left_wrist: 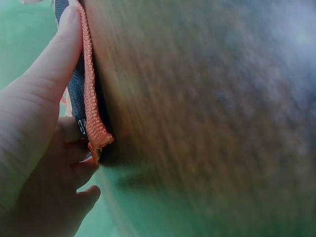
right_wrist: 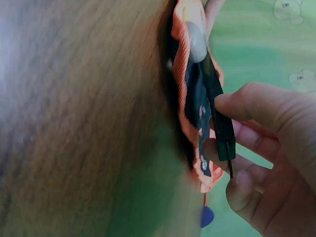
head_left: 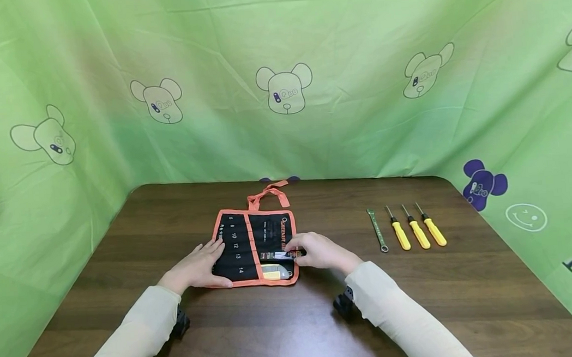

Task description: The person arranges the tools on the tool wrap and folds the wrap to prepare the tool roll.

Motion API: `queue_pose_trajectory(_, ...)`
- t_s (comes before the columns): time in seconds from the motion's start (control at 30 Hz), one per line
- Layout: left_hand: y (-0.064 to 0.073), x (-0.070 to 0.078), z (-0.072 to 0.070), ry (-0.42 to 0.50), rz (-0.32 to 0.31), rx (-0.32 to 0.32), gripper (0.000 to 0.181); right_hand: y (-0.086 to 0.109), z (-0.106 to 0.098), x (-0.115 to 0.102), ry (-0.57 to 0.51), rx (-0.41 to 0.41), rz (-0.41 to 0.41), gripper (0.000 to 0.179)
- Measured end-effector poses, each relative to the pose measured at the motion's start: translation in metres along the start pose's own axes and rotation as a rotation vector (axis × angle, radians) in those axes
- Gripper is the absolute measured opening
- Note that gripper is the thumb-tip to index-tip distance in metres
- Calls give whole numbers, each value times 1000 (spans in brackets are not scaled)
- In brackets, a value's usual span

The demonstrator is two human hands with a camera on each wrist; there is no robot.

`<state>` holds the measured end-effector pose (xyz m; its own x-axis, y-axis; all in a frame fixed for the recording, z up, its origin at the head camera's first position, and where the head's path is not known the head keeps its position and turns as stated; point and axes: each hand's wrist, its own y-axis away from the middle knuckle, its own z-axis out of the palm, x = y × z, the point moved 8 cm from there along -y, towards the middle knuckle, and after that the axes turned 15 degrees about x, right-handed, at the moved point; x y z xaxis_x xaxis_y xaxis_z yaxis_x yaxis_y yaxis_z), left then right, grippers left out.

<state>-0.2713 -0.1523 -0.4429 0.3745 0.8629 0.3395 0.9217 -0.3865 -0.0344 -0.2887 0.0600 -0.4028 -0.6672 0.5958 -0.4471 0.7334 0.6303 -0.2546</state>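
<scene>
A black tool pouch (head_left: 235, 233) with orange trim lies unfolded on the table, numbers printed down its left half. My left hand (head_left: 198, 267) rests on its left side, fingers spread; the left wrist view shows the thumb on the orange edging (left_wrist: 90, 94). With thumb and fingers my right hand (head_left: 315, 250) pinches a slim black case (right_wrist: 219, 113) with a printed label, over the pouch's right half. From that case's near end a thin dark strip sticks out in the right wrist view. Below it, a yellow-and-grey tool (head_left: 274, 272) sits in the pouch's lower right.
To the right lie a green wrench (head_left: 377, 230) and three yellow-handled screwdrivers (head_left: 419, 234). Orange ties (head_left: 269, 193) trail from the pouch's top edge. A green printed cloth (head_left: 289, 145) hangs around the back and sides of the brown table (head_left: 171, 224).
</scene>
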Motion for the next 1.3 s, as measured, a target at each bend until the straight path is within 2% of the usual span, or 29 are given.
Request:
queue_pose_trajectory(0.33,1,0,0,3,2,5,102,-6,8,7,20,-24,-18,27)
queue_pose_trajectory(0.6,1,0,0,-3,8,4,102,-12,16,1,26,-38,-16,28)
queue_pose_trajectory(0.9,1,1,-2,18,30,24,101,-21,26,-12,30,-16,-95,29)
queue_pose_trajectory(1.07,0,1,-2,16,26,21,101,-25,31,-18,39,-11,-109,29)
queue_pose_trajectory(1.3,0,2,-1,22,24,20,100,-29,33,-24,-51,15,-106,28)
